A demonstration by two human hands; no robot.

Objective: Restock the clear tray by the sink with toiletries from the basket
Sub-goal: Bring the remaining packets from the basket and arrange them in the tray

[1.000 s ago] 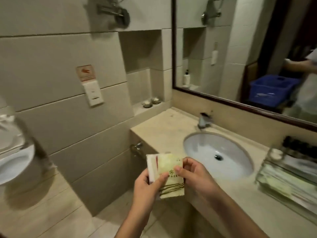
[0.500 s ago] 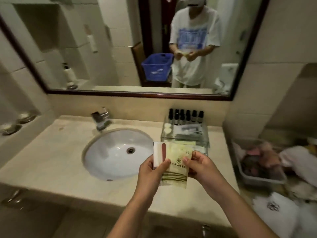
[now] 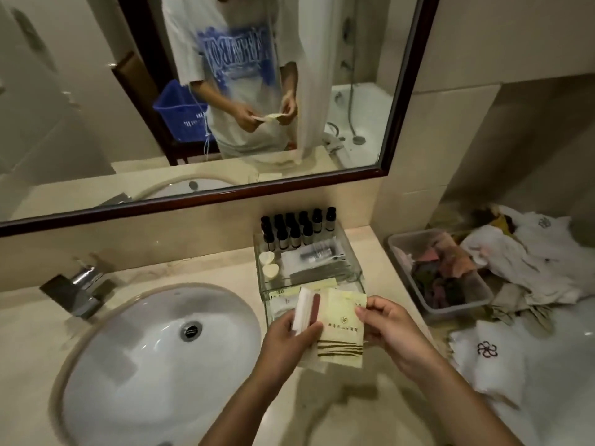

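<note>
Left hand point(image 3: 291, 338): fingers closed on a small stack of toiletry packets point(image 3: 335, 329), thumb across the white one. Right hand point(image 3: 384, 323): fingers pinching the pale yellow top packet's right edge. Packets held above the table point(image 3: 322, 410), just in front of the clear tray point(image 3: 354, 268), right of the sink point(image 3: 154, 355). Tray contents: dark bottles point(image 3: 291, 231), sachets.

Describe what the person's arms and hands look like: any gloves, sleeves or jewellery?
Both are bare. The left hand and right hand wear no gloves, and no rings, watch or bracelet show. The forearms are uncovered down to the bottom of the picture. In the mirror, the person wears a loose white T-shirt with a blue print, its short sleeves ending near the elbows.
</note>
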